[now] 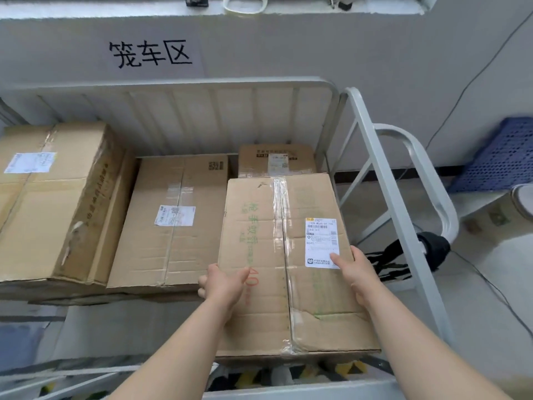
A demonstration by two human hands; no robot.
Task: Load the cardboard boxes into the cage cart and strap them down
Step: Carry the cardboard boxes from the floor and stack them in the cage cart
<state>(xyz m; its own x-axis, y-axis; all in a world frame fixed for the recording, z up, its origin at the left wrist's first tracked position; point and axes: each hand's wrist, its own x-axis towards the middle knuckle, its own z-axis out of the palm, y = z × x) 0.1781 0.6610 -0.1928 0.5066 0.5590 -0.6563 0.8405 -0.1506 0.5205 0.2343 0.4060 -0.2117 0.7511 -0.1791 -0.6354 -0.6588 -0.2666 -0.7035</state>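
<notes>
Box in my hands: the cardboard box point(271, 255) lies flat at 5 o'clock in the view, on the right side of the cage cart point(388, 194). What it rests on is hidden beneath it.
Left hand: my left hand point(223, 284) clamps the box's left edge at its 9 o'clock, thumb on top and fingers curled down the side, tips out of sight.
Right hand: my right hand point(356, 272) grips the right edge at 3 o'clock. The thumb lies on a corner of the white label point(322, 238); the other fingers pass over the edge, unseen.
Label: print too small to read.
Middle box point(173, 220): just beside mine at 9 o'clock; touching or not, I cannot tell.
Small box point(277, 160): at 12 o'clock behind mine, lower part hidden.
Large box point(52, 197): at 9 o'clock in the view, cut off by the frame.
Cart floor: covered by boxes.
Black strap point(432, 249): bunched at the side rail, 3 o'clock, blurred; its fastening is unclear.
Blue crate point(501, 157): at 2 o'clock, cut off at the edge.
</notes>
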